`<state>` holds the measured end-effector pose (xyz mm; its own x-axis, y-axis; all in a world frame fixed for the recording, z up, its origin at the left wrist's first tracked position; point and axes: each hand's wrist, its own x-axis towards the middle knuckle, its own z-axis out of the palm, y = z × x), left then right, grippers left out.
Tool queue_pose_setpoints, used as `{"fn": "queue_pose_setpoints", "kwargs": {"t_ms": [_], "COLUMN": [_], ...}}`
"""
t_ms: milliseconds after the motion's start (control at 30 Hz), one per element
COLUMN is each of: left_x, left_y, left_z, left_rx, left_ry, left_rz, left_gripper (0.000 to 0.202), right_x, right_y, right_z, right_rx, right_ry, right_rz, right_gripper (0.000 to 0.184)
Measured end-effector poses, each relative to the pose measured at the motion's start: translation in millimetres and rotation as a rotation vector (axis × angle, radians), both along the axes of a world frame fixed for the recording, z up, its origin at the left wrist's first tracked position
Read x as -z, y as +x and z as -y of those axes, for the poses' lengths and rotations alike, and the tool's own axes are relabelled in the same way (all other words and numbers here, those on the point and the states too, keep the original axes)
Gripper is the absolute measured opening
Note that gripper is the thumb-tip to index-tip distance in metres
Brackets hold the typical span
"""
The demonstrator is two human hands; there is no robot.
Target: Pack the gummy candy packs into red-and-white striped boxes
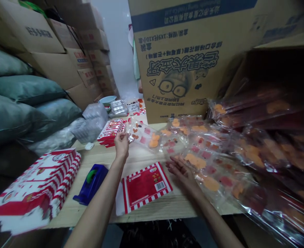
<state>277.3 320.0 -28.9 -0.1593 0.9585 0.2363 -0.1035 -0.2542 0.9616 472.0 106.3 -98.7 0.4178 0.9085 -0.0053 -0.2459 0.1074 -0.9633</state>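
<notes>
My left hand (122, 144) pinches the left end of a clear plastic candy pack (144, 136) with orange, pink and brown pieces in it. The pack is raised at a slant over the table, its right end close to the heap. Fingers apart, my right hand (181, 170) hovers at the near left edge of the heap of similar candy packs (206, 162); whether it touches one I cannot tell. Between my forearms lies a flat red carton (144, 187) with a striped border and a barcode.
Stacked striped cartons (42, 182) and a blue tape dispenser (91, 184) stand on the left. Behind are filled red boxes (112, 129), a bowl (107, 100) and clear trays (119, 108). A big cardboard box (178, 62) blocks the back; green sacks (22, 89) pile up far left.
</notes>
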Motion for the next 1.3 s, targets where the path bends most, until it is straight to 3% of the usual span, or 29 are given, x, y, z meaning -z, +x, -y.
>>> {"fn": "queue_pose_setpoints", "kwargs": {"t_ms": [133,233,333,467,533,600,667,767,900,1000,1133,1200,1267,1300], "left_x": [-3.0,-7.2,-17.7,-29.3,-26.4,-17.6,-7.4,-0.6,-6.9,-2.0,20.3,24.7,19.5,14.3], "left_y": [-36.0,-59.1,-95.2,-158.4,-184.9,-202.7,-212.7,-222.9,-249.6,-273.5,-284.0,-281.8,-279.1,-277.5], "left_z": [62.8,112.8,154.6,210.1,241.7,272.4,296.7,313.8,308.7,306.5,322.4,330.5,332.0,329.8], "left_rx": [0.013,0.073,0.201,0.519,0.625,0.555,0.360,0.186,0.299,0.271,0.231,0.194,0.093,0.018], "left_ry": [-0.060,-0.126,-0.345,-0.830,-1.009,-1.102,-1.106,-0.995,-0.921,-0.971,-1.131,-1.156,-1.104,-1.046], "left_rz": [0.143,0.209,0.374,0.607,0.651,0.646,0.584,0.495,0.649,0.763,0.618,0.517,0.449,0.425], "left_gripper": [0.037,0.042,0.043,0.069,0.075,0.061,0.048,0.059,0.072,0.084,0.057,0.046,0.045,0.048], "right_x": [-13.3,-30.8,-50.4,-69.6,-73.1,-71.9,-68.0,-66.3,-84.7,-98.2,-92.9,-87.0,-83.7,-82.5], "right_y": [-34.8,-48.3,-47.4,-50.1,-63.7,-83.5,-102.5,-116.9,-115.0,-117.5,-130.7,-131.6,-123.7,-117.0], "right_z": [-8.9,-7.7,6.5,44.7,67.9,88.1,100.5,100.4,85.9,86.6,100.5,102.0,92.3,82.2], "right_rx": [0.021,-0.069,-0.170,-0.311,-0.468,-0.610,-0.702,-0.780,-0.883,-0.960,-1.050,-1.070,-1.054,-1.036], "right_ry": [0.005,0.016,0.070,0.157,0.250,0.398,0.479,0.462,0.492,0.604,0.780,0.844,0.757,0.610], "right_rz": [-0.169,-0.236,-0.190,0.258,0.546,0.746,0.830,0.882,0.902,0.968,1.118,1.141,1.174,1.217], "right_gripper": [0.064,0.059,0.048,0.026,0.026,0.037,0.043,0.047,0.050,0.045,0.031,0.031,0.049,0.068]}}
